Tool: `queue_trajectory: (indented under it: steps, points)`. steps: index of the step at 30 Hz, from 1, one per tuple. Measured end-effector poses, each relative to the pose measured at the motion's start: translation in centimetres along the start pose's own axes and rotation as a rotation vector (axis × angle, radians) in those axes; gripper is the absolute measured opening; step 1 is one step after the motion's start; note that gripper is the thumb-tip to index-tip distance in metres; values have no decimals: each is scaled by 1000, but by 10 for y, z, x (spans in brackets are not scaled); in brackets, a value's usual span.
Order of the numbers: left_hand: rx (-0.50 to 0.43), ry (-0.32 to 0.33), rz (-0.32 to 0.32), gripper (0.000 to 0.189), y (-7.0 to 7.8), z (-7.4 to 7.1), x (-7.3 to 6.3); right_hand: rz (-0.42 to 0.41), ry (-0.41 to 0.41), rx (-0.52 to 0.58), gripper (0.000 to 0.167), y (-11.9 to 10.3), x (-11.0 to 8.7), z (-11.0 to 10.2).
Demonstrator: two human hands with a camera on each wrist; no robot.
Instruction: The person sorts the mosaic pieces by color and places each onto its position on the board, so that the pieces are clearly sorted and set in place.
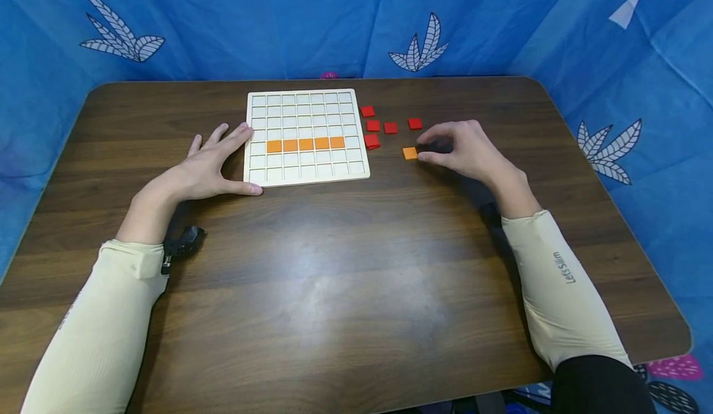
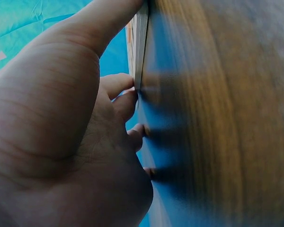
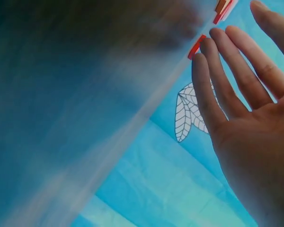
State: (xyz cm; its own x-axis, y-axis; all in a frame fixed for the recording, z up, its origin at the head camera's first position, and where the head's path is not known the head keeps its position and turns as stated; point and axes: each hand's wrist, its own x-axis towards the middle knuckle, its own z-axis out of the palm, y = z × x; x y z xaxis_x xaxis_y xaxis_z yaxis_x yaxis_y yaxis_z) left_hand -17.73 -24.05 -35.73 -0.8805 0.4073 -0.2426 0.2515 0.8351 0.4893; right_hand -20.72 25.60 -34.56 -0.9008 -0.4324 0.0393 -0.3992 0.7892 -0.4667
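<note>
A white gridded board (image 1: 306,171) lies flat on the table, with a row of several orange tiles (image 1: 306,144) in its cells. My left hand (image 1: 203,171) is spread at the board's lower left corner, fingertips touching the left edge and thumb at the near edge. To the right of the board, a loose orange tile (image 1: 409,153) lies on the wood. My right hand (image 1: 465,149) hovers beside that tile, thumb and fingers apart. Its thumb tip is right at the tile; whether they touch I cannot tell. In the right wrist view the fingers (image 3: 241,71) look nearly straight.
Several loose red tiles (image 1: 390,128) lie between the board and my right hand; two near the board's edge seem to overlap. Beneath everything is a brown wooden table (image 1: 334,265). A blue patterned cloth (image 1: 250,24) hangs behind it and along the sides.
</note>
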Motion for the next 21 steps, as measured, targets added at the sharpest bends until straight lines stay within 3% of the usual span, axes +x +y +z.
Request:
queue_trajectory:
  steps: [9,21]
  points:
    - [2,0,4,122,0,0,0,-22,-74,-7,36,-10,4,5]
    - [-6,-4,2,122,2,-1,-1,-43,-76,-42,30,-18,5,11]
